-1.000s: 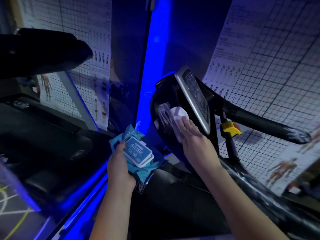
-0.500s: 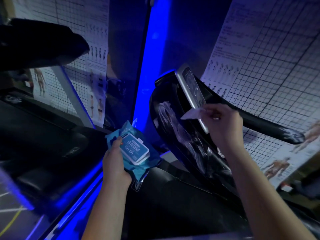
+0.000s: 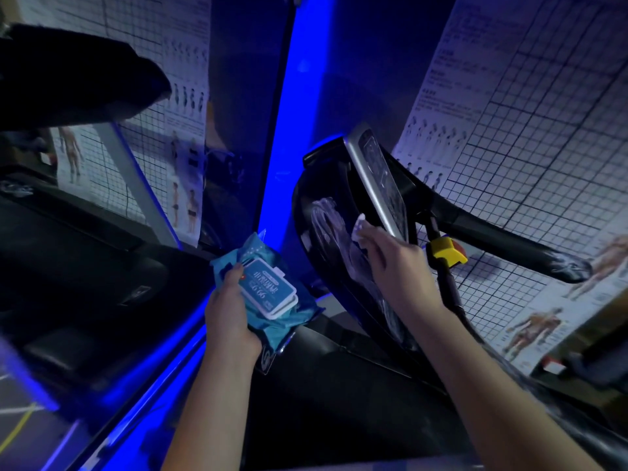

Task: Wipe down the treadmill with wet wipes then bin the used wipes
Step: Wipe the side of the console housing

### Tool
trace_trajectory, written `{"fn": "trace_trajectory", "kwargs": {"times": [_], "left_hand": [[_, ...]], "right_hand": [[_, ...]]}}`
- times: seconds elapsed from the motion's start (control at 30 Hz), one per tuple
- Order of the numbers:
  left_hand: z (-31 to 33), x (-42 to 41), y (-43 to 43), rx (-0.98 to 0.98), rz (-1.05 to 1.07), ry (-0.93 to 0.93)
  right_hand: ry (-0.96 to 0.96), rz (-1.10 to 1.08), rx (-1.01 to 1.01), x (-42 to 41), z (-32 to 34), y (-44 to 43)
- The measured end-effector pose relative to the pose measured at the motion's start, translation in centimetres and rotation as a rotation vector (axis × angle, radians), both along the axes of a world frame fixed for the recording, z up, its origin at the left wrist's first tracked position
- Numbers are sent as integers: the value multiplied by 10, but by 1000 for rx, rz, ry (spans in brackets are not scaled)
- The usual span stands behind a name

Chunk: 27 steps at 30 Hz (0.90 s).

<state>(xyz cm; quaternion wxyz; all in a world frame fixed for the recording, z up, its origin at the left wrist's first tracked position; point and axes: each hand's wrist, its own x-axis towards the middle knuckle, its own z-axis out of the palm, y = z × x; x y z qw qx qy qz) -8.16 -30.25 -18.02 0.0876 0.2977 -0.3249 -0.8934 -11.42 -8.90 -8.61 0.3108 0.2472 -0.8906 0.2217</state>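
The treadmill's black console (image 3: 319,212) tilts up at centre right, with a silver-framed screen (image 3: 384,185) on its face and wet streaks on its left side. My right hand (image 3: 397,263) holds a white wet wipe (image 3: 359,229) against the console just below the screen's lower edge; most of the wipe is hidden under my fingers. My left hand (image 3: 231,307) grips a blue pack of wet wipes (image 3: 268,294) with a white flip lid, held low to the left of the console.
A yellow safety clip (image 3: 445,253) sits on a black post right of my right hand. A black handlebar (image 3: 509,239) reaches out to the right. Another dark machine (image 3: 68,76) looms at the upper left. Gridded posters cover the walls.
My right hand lifted the wipe off the console's side up to the screen's edge, then came back down onto the console below the screen. The left hand kept holding the pack.
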Motion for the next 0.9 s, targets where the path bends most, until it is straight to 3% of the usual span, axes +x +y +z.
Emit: {"fn": "trace_trajectory", "kwargs": {"times": [0.17,0.27,0.37,0.5,0.8,0.9], "left_hand": [[-3,-6,0,-9,11,27],[0,-8,4,-10,4,34],[3,-7,9,-17,-37,45],[2,-3,16,-24,-53,30],[-12,-2,7,-5,-30,12],[-16,-2,2,18,10,10]], "right_hand": [[124,-65,149,42,-22,34],[79,-124,189,54,-27,48],[6,-151,67,50,-18,52],[107,-138,-137,34,-1,30],[-7,-159,57,43,-27,33],[-24,-125,-39,34,-9,13]]}}
